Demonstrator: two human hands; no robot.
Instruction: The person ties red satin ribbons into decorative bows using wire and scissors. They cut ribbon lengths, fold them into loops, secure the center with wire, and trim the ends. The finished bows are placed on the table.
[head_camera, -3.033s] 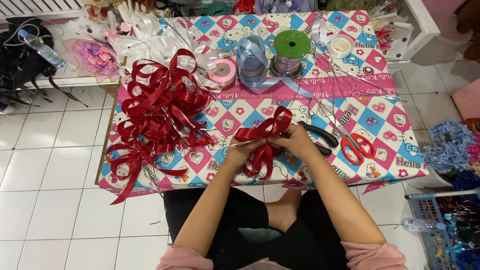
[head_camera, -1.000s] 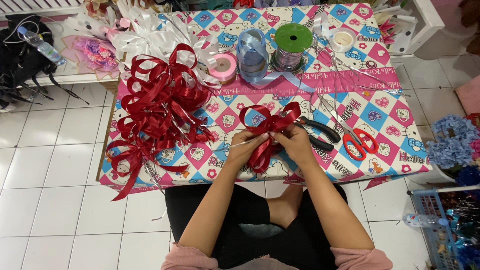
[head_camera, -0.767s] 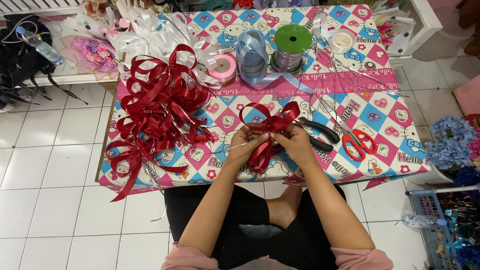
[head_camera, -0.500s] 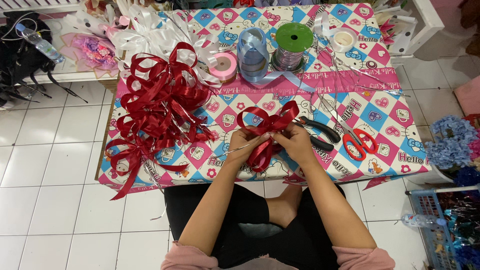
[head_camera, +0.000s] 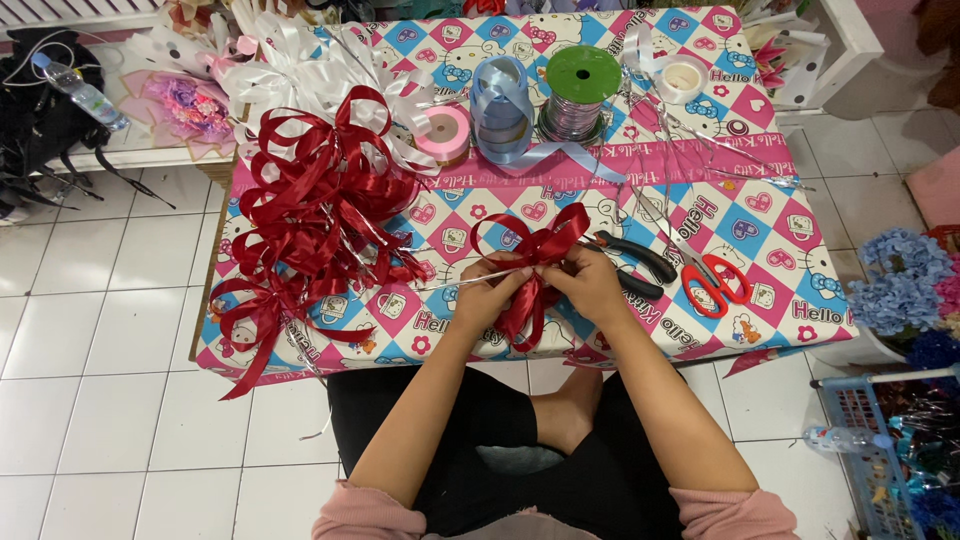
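Note:
A dark red ribbon bow (head_camera: 535, 250) with two loops and hanging tails sits between both my hands above the near edge of the low table (head_camera: 800, 310). My left hand (head_camera: 492, 296) pinches its middle from the left, and a thin silver wire (head_camera: 455, 282) runs out leftward from there. My right hand (head_camera: 585, 283) grips the bow's middle from the right. A heap of finished dark red bows (head_camera: 320, 215) lies to the left of my hands.
Black pliers (head_camera: 640, 265) and red-handled scissors (head_camera: 715, 285) lie just right of my hands. Behind stand a pink ribbon roll (head_camera: 445, 132), a light blue ribbon roll (head_camera: 502, 105), a green-topped spool (head_camera: 583, 90), white bows (head_camera: 300, 75) and tape (head_camera: 683, 78). Blue flowers (head_camera: 900, 290) sit on the floor at right.
The bow's loops have been spread and turned a little between my hands. Both hands stay at the same spot on the table's near edge.

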